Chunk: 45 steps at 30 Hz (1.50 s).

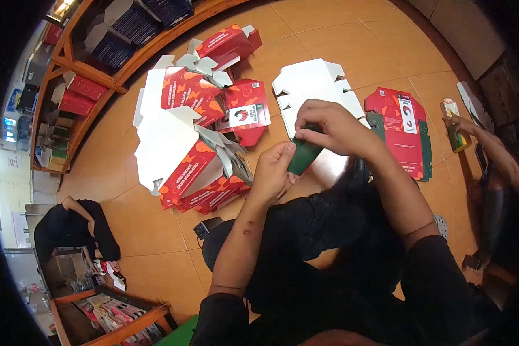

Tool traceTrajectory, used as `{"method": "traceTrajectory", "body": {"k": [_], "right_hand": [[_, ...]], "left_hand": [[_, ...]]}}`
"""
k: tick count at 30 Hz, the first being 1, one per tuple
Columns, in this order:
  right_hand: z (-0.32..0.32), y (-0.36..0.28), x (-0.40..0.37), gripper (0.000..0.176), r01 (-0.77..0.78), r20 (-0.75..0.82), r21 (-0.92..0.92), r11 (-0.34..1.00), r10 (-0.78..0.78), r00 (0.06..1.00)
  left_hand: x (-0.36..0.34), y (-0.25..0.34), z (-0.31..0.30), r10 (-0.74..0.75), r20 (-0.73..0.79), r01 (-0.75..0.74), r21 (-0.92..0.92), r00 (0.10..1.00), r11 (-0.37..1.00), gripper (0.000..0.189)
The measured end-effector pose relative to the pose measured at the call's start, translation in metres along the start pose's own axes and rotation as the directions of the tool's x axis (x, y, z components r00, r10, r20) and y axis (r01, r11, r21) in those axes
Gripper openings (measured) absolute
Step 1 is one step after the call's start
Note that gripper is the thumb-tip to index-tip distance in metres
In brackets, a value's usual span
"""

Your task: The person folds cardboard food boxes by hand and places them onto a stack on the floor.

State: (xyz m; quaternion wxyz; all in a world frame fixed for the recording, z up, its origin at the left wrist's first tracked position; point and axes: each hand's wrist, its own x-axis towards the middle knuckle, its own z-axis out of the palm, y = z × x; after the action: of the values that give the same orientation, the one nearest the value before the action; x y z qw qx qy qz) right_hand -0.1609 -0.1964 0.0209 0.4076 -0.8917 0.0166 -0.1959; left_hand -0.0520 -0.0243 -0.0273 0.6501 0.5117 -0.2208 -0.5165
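Near the middle of the view, a green cardboard flap (305,154) belongs to a carton piece that lies white inside up. My left hand (273,170) pinches its lower left edge, thumb on top. My right hand (334,128) holds its upper edge between thumb and fingers, the knuckles bent over it. Just beyond my hands lie flat white cartons (311,83) with notched edges. Right of them is a flat red carton (395,130) with green side flaps. Folded red boxes (196,167) with open white lids are heaped on the left.
Orange tiles (144,233) form the floor. A wooden shelf (127,66) with dark blue and red boxes curves along the upper left. One person (78,230) crouches at the lower left; another person's hand (460,123) holds a yellow-green item at the right.
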Motion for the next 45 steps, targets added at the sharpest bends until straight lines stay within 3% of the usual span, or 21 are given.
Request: {"method": "traceTrajectory", "body": {"k": [2,4,5,6,7,8,9,10,12,13,14,16,22,24,28,30,33,35,39,41,45], "right_hand": [[0.001,0.004,-0.002,0.013,-0.001,-0.002,-0.01,1.0,0.001,1.0],[0.006,0.008,-0.005,0.017,0.073,-0.1,-0.295,0.953,-0.106,0.989],[0.002,0.008,-0.006,0.017,0.075,-0.105,-0.293,0.953,-0.11,0.988],[-0.007,0.006,-0.005,0.018,-0.055,0.024,-0.193,0.98,0.061,0.998],[-0.016,0.006,-0.003,0.019,-0.197,0.167,-0.114,0.974,0.214,0.962],[-0.022,0.008,-0.003,0.019,-0.194,0.162,-0.114,0.974,0.211,0.964],[-0.025,0.01,-0.005,0.019,-0.229,0.024,-0.013,0.973,0.229,0.973],[-0.028,0.011,-0.006,0.018,-0.249,-0.11,0.091,0.964,0.258,0.96],[-0.033,0.009,-0.007,0.02,-0.209,-0.256,0.158,0.965,0.244,0.935],[-0.035,0.009,-0.005,0.022,-0.158,-0.399,0.215,0.964,0.234,0.886],[-0.033,0.006,-0.004,0.022,-0.155,-0.394,0.211,0.965,0.229,0.89],[-0.02,-0.001,-0.002,0.022,-0.106,-0.485,0.247,0.963,0.218,0.847],[-0.002,-0.013,-0.002,0.023,-0.056,-0.33,0.299,0.953,0.158,0.931],[-0.001,-0.013,-0.002,0.023,-0.032,-0.283,0.307,0.951,0.123,0.951],[0.0,-0.014,-0.001,0.022,-0.055,-0.234,0.254,0.966,0.117,0.965],[0.0,-0.013,0.0,0.022,-0.088,-0.23,0.209,0.974,0.136,0.964],[0.0,-0.013,0.0,0.022,-0.113,-0.15,0.209,0.971,0.146,0.978],[0.002,-0.014,0.001,0.022,-0.118,-0.099,0.145,0.982,0.133,0.986],[0.0,-0.016,0.0,0.02,-0.184,-0.015,0.06,0.981,0.185,0.983],[0.002,-0.018,-0.001,0.02,-0.089,-0.063,-0.067,0.994,0.085,0.994],[0.004,-0.016,-0.002,0.02,-0.071,-0.08,-0.05,0.996,0.067,0.995]], "left_hand": [[0.0,0.004,-0.002,-0.012,0.02,0.011,0.036,1.0,0.999,0.031],[-0.005,0.018,0.004,-0.025,0.037,0.022,0.078,0.999,0.997,0.033],[-0.011,0.026,0.009,0.01,-0.052,0.007,0.328,0.999,0.945,0.028],[-0.016,0.037,0.016,0.069,-0.128,0.014,0.556,0.989,0.831,0.024],[-0.019,0.046,0.02,0.077,-0.126,0.007,0.561,0.989,0.828,0.024],[-0.023,0.052,0.024,0.617,-0.025,-0.299,0.859,0.787,0.416,0.023],[-0.027,0.054,0.024,0.884,0.283,-0.31,0.936,0.372,-0.169,0.023],[-0.037,0.051,0.023,0.883,0.284,-0.309,0.936,0.373,-0.17,0.023],[-0.056,0.043,0.022,0.918,0.028,-0.577,0.785,0.395,0.224,0.026],[-0.053,0.038,0.022,0.854,-0.054,-0.568,0.725,0.517,0.39,0.03],[-0.049,0.036,0.023,0.857,-0.06,-0.568,0.724,0.512,0.39,0.03],[-0.034,0.036,0.024,0.591,-0.207,-0.387,0.583,0.78,0.715,0.037],[-0.011,0.045,-0.002,0.663,-0.153,-0.439,0.637,0.733,0.633,0.054],[-0.011,0.054,-0.006,0.573,-0.211,-0.387,0.552,0.792,0.738,0.055],[-0.011,0.049,-0.025,0.457,-0.135,-0.371,0.406,0.879,0.835,0.038],[-0.007,0.042,-0.024,0.524,-0.151,-0.446,0.363,0.838,0.818,0.026],[-0.009,0.04,-0.024,0.538,-0.104,-0.454,0.417,0.836,0.787,0.024],[-0.01,0.04,-0.017,0.622,-0.128,-0.36,0.719,0.772,0.594,0.022],[-0.007,0.031,-0.009,0.672,-0.221,-0.269,0.795,0.707,0.544,0.023],[-0.006,0.029,-0.007,0.701,-0.225,-0.313,0.775,0.676,0.55,0.02],[-0.012,0.031,-0.002,0.661,-0.187,-0.314,0.765,0.726,0.562,0.018]]}}
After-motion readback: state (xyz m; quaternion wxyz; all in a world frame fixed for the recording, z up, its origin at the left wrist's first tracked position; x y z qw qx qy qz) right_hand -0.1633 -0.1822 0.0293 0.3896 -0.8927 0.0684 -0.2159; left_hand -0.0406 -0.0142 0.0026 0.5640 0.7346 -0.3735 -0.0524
